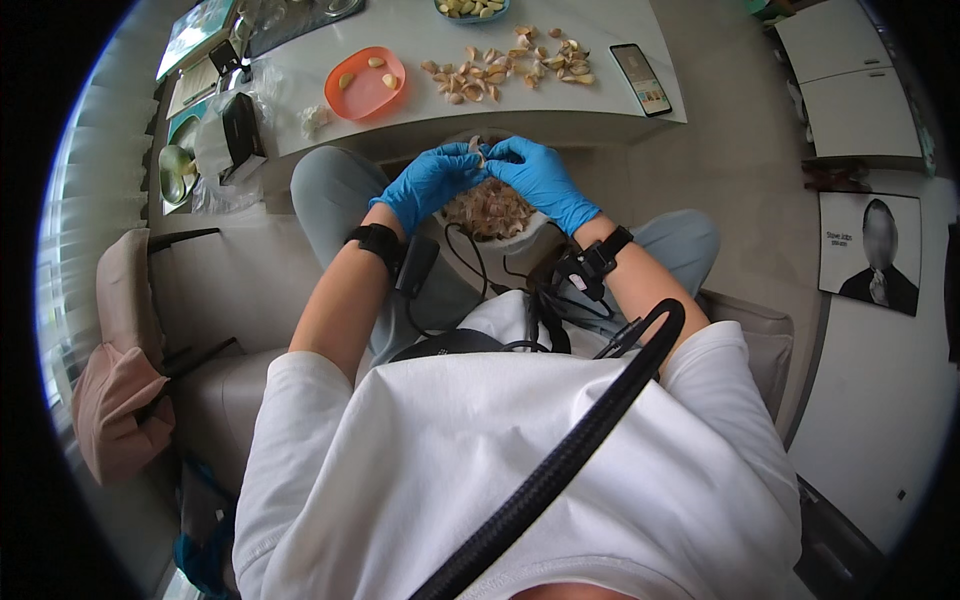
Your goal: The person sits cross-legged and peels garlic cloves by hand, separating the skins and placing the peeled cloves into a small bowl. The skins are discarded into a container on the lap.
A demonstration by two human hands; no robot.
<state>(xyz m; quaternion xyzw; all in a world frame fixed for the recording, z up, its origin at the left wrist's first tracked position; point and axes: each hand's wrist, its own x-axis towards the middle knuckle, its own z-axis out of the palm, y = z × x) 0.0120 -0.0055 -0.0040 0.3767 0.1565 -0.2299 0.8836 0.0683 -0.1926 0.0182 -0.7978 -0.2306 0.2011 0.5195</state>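
My left hand and my right hand, both in blue gloves, meet in front of the table edge. Between their fingertips they grip a garlic clove with loose papery skin. Below them, a white bin between my knees is heaped with garlic skins. On the table, an orange plate carries 3 peeled cloves. Unpeeled cloves lie scattered to its right. A blue bowl at the far edge of view contains many peeled cloves.
A smartphone lies at the right end of the white table. Plastic bags, a black box and a garlic-coloured scrap are at the left. Black cables hang from my wrist devices near the bin.
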